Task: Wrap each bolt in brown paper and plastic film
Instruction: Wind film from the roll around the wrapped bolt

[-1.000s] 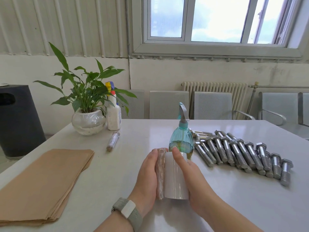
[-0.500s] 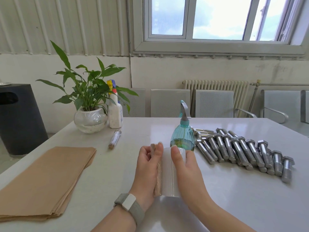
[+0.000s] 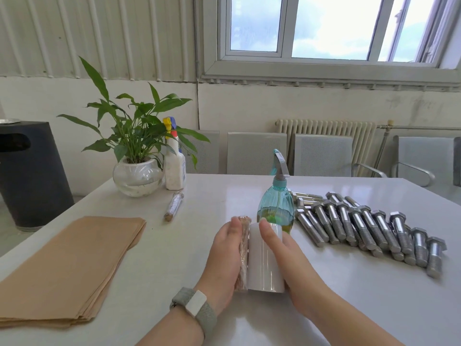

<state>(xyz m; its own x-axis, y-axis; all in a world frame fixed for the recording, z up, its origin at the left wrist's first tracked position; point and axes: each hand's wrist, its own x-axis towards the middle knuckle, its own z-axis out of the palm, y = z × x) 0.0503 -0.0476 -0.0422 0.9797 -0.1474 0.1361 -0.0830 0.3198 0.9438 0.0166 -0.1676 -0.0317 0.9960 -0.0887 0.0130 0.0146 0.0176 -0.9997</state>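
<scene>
Paper stack (image 3: 67, 265) left on bench (image 3: 174, 245), bolts (image 3: 361, 228) right, film roll (image 3: 265, 258) center front, spray bottle (image 3: 275, 208) behind it, plant (image 3: 137, 156) back left.

Seen around a white table (image 3: 174, 248): bright daylight through a wide window (image 3: 329, 28) high beyond it, ribbed wall panels (image 3: 99, 36) left of the window, a radiator (image 3: 326, 131) below, grey chairs (image 3: 257, 152) along the far edge, a black bin (image 3: 30, 171) at left.
</scene>
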